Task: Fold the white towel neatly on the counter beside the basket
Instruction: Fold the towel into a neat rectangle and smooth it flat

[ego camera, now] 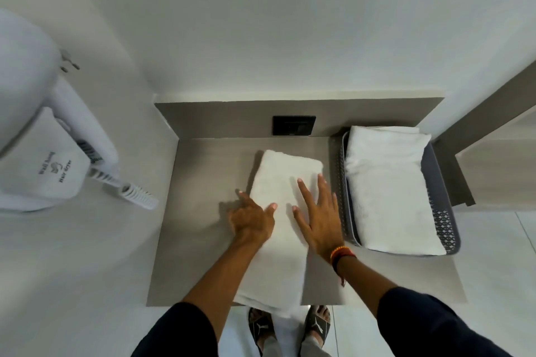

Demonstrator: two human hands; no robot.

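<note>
White towel (278,182) lay on the grey counter (203,240), folded into a long narrow strip running from near the back wall to the front edge, where its near end overhung the counter slightly above the person's sandalled feet (290,324). I noted a dark grey perforated basket (443,220) standing just to the right of the towel, at the counter's right end; it held one folded white towel in the basket (391,191), which filled it almost wholly and rose above the rim. The strip on the counter appeared flat and smooth, with a rounded fold at its far end and layered edges visible at the near end. The left hand (251,219) rested at the strip's left edge, fingers loosely curled against the side and the thumb lying on top. The right hand (319,211) lay palm down on the right half, fingers spread and pressing flat; a red and orange wristband (342,253) sat at that wrist. A black wall socket (293,125) was set behind the towel, and a white wall hair dryer (52,159) hung at the left.
</note>
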